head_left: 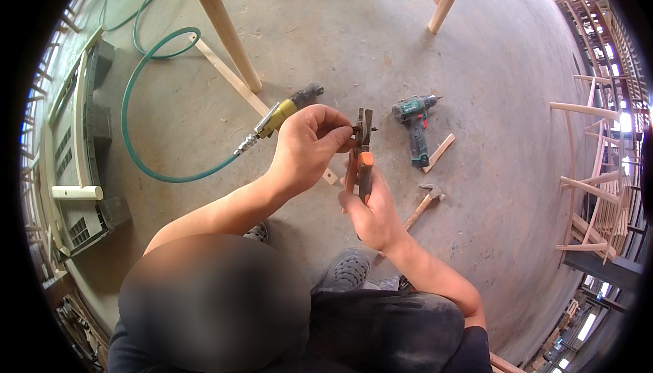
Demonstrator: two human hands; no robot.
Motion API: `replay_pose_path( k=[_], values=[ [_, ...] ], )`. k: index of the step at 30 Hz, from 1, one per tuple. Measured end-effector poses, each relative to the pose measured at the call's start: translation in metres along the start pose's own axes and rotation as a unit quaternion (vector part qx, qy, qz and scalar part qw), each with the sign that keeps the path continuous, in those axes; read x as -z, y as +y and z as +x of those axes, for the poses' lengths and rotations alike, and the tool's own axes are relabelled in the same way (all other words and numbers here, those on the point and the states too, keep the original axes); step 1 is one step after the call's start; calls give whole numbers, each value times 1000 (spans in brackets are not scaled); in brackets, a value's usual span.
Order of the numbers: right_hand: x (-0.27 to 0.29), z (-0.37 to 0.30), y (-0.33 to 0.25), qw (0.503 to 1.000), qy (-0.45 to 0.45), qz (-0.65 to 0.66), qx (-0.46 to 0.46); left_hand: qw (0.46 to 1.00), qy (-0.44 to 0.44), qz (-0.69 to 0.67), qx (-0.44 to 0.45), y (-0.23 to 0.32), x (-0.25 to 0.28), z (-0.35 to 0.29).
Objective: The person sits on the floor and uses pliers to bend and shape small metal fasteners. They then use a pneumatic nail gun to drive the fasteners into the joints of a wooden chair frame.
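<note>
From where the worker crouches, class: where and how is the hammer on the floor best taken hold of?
Probably by the wooden handle of the hammer, near its lower end, with the right hand once freed from the pliers. The handle slants toward the worker and the metal head points away, so a reach from above at the near end looks shortest.

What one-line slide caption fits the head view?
Right hand grips orange-handled pliers; left hand pinches their tip.

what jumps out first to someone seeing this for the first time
At centre, the right hand grips orange-handled pliers while the left hand pinches at their head. On the concrete floor behind lie a teal cordless drill, a hammer and a yellow air tool on a green hose.
</note>
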State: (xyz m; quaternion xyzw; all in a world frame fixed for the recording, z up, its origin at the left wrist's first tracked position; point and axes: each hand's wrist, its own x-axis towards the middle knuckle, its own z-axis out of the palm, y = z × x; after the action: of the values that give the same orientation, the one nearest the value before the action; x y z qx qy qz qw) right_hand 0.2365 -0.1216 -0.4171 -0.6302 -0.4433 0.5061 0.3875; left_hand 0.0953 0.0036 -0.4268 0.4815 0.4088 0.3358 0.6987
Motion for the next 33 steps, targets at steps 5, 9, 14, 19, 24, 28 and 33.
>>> replay_pose_path(
  k=[5,9,14,19,24,28,33],
  values=[
    [-1,0,0,1000,-2,2,3,1000,2,-11,2,1,1,-1],
    [-1,0,1,1000,2,4,-1,1000,0,-13,2,-1,2,0],
    [1,1,7,1000,4,10,-22,1000,0,-19,14,-4,1,2],
    [2,9,10,988,12,110,-106,999,24,-20,37,-21,-2,12],
    [10,23,43,983,49,138,-109,996,27,53,65,-78,8,39],
    [3,44,84,966,113,179,-150,987,3,146,73,-133,21,69],
    [9,70,114,948,124,166,-240,931,21,364,0,-150,2,73]
  ],
)
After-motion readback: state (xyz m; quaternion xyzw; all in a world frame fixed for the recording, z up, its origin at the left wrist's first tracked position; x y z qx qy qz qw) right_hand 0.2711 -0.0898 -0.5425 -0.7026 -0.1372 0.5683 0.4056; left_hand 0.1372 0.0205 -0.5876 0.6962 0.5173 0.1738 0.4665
